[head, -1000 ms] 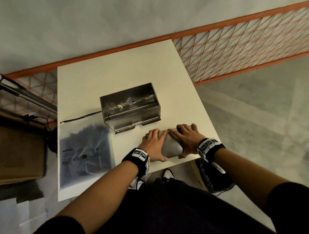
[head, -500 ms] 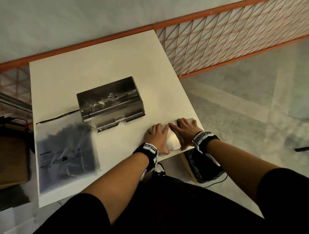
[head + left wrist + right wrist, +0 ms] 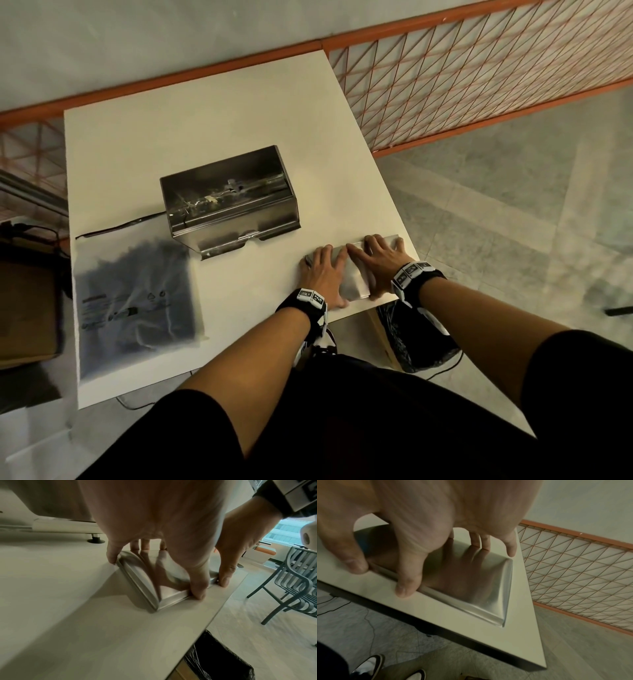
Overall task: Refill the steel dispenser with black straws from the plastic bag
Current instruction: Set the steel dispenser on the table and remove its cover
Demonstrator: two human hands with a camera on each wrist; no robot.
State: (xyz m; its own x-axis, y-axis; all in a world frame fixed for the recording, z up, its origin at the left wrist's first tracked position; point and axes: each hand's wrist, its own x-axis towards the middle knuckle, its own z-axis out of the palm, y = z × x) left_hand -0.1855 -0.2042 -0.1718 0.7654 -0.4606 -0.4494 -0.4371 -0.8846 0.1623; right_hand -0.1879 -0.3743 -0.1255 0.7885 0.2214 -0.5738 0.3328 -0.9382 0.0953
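The steel dispenser (image 3: pixel 229 202) stands open-topped in the middle of the white table (image 3: pixel 205 113). Left of it lies the plastic bag (image 3: pixel 137 294), full of black straws. The dispenser's steel lid (image 3: pixel 352 284) lies flat on the table's near right corner. Both hands are on it. My left hand (image 3: pixel 323 274) spans its left half, thumb at the near edge and little finger at the left edge of the lid (image 3: pixel 142 582). My right hand (image 3: pixel 376 263) covers the right half, thumb against the near edge of the lid (image 3: pixel 479 588) and fingers spread over its top.
A thin black strip (image 3: pixel 120 228) lies between bag and dispenser. A bin with a black liner (image 3: pixel 418 339) stands under the near right corner. An orange mesh railing (image 3: pixel 479 68) runs behind the table, a cardboard box (image 3: pixel 24 308) sits at the left, and a grey chair (image 3: pixel 295 588) stands on the floor.
The lid, held tilted above the table a second ago, now lies flat on the near right corner. Both hands have flattened over it.
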